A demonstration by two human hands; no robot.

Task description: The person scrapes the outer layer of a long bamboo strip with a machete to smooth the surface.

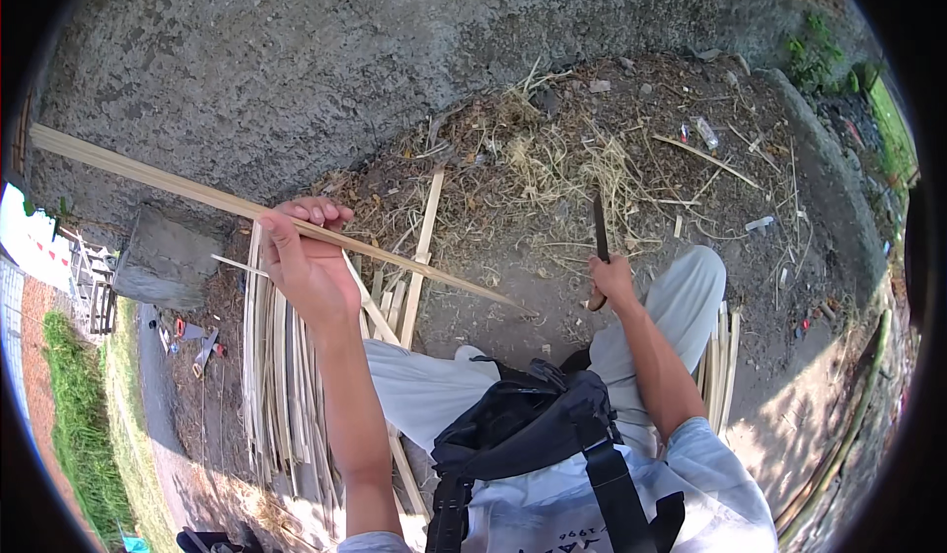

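A long pale bamboo strip (178, 186) slants across the left half of the view, from high at the left down to near the ground in the middle. My left hand (311, 247) holds it partway along, palm up, with the thumb on the strip and the fingers curled. At the right, beside my bent knee, my right hand (612, 279) is closed around the handle of a knife (600, 225). Its dark blade points away from me, apart from the strip.
A pile of split bamboo strips (281, 385) lies at my left, with more strips (725, 356) by my right leg. Shavings (562, 163) cover the ground ahead, below a rough concrete wall (296, 50). A concrete block (168, 257) stands at the left; a clear plastic bottle (706, 133) lies far right.
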